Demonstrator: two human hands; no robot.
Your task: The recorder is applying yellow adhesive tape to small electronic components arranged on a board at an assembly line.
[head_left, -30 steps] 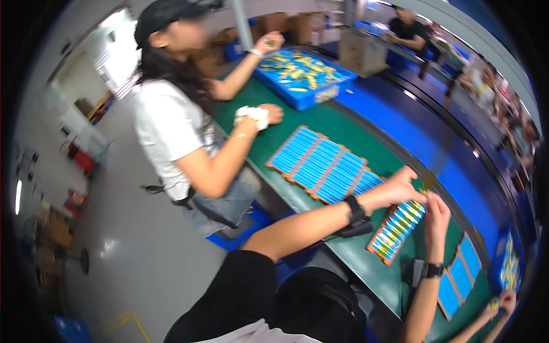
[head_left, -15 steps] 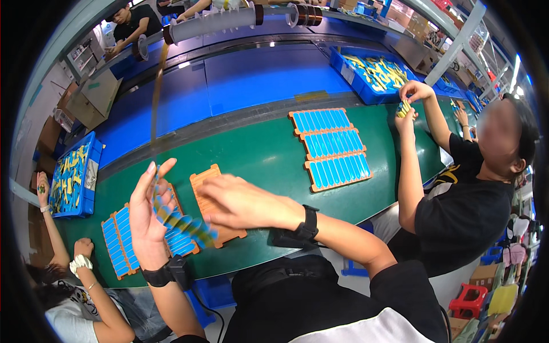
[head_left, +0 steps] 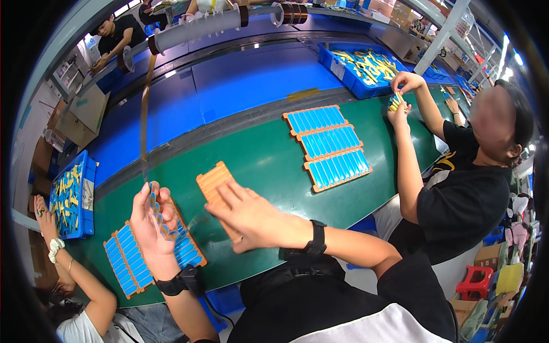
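Observation:
A thin amber tape [head_left: 145, 126] runs down from a roll overhead to my left hand [head_left: 153, 226]. My left fingers are curled round a strip with blue oblong pieces [head_left: 155, 210] along it; its lower end is blurred. My right hand [head_left: 257, 217] lies with outstretched fingers over an orange ribbed tray [head_left: 216, 182], covering its near part. No blue pieces show in the visible slots. Beneath and beside my left hand are orange trays filled with blue pieces [head_left: 127, 257], partly hidden by that hand and wrist.
Three joined orange trays with blue pieces [head_left: 329, 146] lie on the green table [head_left: 251, 154]. Blue bins of yellow and blue pieces stand far right [head_left: 360, 88] and left [head_left: 91, 200]. A rail with tape rolls [head_left: 197, 31] crosses above. Co-workers' arms reach in on both sides.
My right hand has moved slightly right over the ribbed tray, its fingers now flatter. The tray has shifted right and turned a little. The strip's lower end no longer hangs toward my right hand.

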